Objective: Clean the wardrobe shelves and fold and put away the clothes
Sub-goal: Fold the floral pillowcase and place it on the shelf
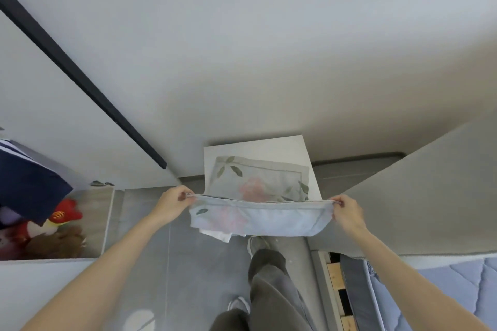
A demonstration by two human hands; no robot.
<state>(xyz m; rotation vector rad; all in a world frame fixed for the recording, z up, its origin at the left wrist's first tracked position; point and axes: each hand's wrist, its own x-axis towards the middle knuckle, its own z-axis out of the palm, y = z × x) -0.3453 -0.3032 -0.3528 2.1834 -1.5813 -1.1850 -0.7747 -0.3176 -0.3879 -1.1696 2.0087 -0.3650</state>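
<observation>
A pale blue cloth with a pink flower and green leaves (259, 219) hangs stretched between my hands, folded over so a loop sags below its top edge. My left hand (173, 203) pinches its left corner and my right hand (347, 209) pinches its right corner. Behind it, a second cloth with the same flower pattern (258, 180) lies flat on a white board (282, 146). A white piece of fabric (217, 235) hangs out under the held cloth.
An open wardrobe compartment (103, 223) at the left holds plush toys (53, 231) and a dark blue garment (27, 185). A bed with a blue quilted mattress (457, 285) and wooden slats stands at the right. My legs and shoes stand on the grey tiled floor (150, 250).
</observation>
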